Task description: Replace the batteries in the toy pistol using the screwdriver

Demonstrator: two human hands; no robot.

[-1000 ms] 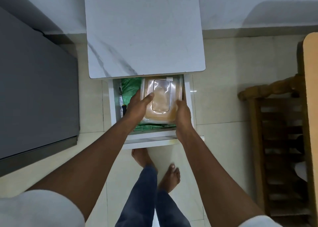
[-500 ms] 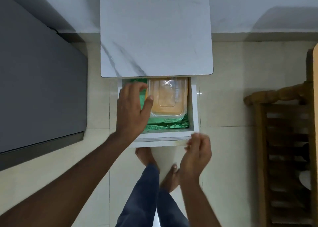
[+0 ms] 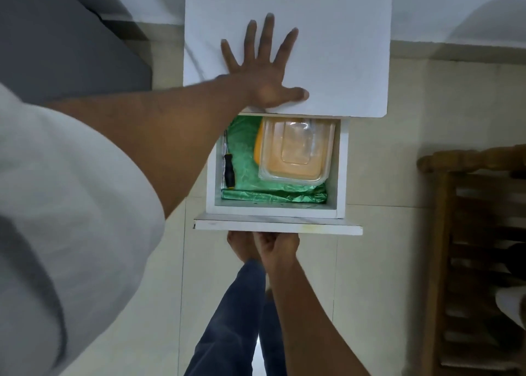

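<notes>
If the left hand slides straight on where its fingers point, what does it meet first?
Probably nothing on the white tabletop: the left hand lies flat, fingers toward the far edge, and the way looks free up to the picture's top.

Honestly there's nothing readable here, no text, labels, brand names or numbers anywhere. The clear plastic container (image 3: 296, 150) in the middle of the frame has a plain lid, the screwdriver (image 3: 228, 170) to its left shows no marking on its handle, and the white tabletop (image 3: 341, 48) up top is blank.
</notes>
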